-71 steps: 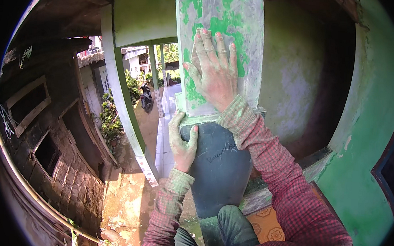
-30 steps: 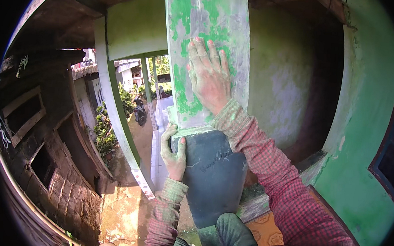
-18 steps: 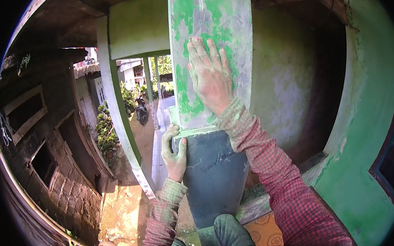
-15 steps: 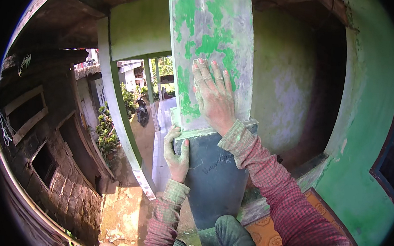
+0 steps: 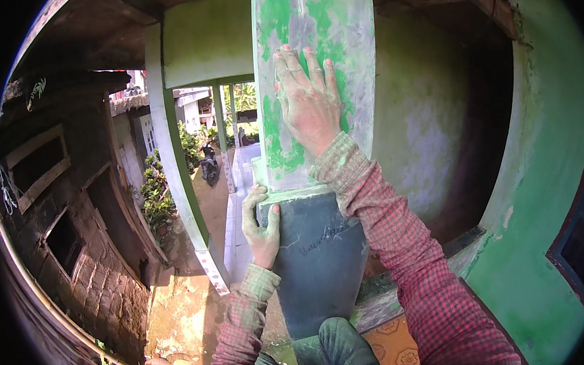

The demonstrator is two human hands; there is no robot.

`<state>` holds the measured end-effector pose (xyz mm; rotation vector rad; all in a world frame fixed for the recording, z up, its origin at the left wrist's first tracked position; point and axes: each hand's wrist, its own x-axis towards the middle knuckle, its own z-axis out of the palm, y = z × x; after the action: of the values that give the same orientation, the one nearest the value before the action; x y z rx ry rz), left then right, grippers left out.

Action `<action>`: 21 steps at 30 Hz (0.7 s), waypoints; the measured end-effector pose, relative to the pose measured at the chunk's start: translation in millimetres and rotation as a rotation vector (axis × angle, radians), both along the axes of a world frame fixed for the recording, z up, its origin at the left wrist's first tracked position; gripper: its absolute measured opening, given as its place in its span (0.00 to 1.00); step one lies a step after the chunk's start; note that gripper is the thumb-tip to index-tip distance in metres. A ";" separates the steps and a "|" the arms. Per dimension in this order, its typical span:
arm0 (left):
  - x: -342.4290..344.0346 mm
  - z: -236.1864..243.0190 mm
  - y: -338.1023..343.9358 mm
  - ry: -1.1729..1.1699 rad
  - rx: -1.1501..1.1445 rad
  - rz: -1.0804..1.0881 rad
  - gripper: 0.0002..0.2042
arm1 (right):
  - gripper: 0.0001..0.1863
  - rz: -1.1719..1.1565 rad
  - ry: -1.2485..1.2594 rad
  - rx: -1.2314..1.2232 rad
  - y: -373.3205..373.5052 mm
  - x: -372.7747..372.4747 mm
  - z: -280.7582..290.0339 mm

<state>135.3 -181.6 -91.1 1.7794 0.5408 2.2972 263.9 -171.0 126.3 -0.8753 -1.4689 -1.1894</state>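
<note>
A square pillar (image 5: pixel 353 112) rises in front of me, its upper part patchy with green paint and bare grey. My right hand (image 5: pixel 308 106) lies flat on that face, fingers stretched upward; whether anything is under the palm is hidden. Below, the pillar's wider dark base (image 5: pixel 316 278) has scribbled marks and a pale ledge (image 5: pixel 298 195) along its top. My left hand (image 5: pixel 260 231) grips the base's left corner, its fingers curled over the ledge and its thumb against the dark front. Pale dust coats both hands and cuffs.
A green wall (image 5: pixel 537 217) stands close on the right, above an orange patterned floor (image 5: pixel 392 342). To the left are a slim white post (image 5: pixel 180 155) and a weathered wooden building (image 5: pixel 108 238). A motorcycle (image 5: pixel 209 164) is parked farther off beside green plants (image 5: pixel 158 188).
My right hand has slid up and slightly left over the pillar's face, its forearm following. My left hand keeps its hold on the base's corner.
</note>
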 end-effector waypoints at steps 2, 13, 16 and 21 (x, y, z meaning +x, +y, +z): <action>10.1 5.0 0.7 -0.008 0.013 -0.029 0.14 | 0.27 -0.042 -0.003 0.010 -8.8 5.7 39.3; -0.3 -1.5 -1.0 0.016 0.029 0.027 0.14 | 0.28 0.017 -0.010 0.002 8.0 1.2 -2.5; 13.8 4.2 5.1 0.024 0.046 -0.011 0.14 | 0.30 0.053 0.016 0.106 17.4 10.8 66.5; 3.0 -2.6 7.3 0.027 0.020 0.059 0.15 | 0.39 0.160 -0.011 0.019 27.5 0.3 26.9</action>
<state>138.3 -174.3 -93.7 1.8305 0.5850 2.3283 264.2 -143.4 153.2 -0.7252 -1.5043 -1.0889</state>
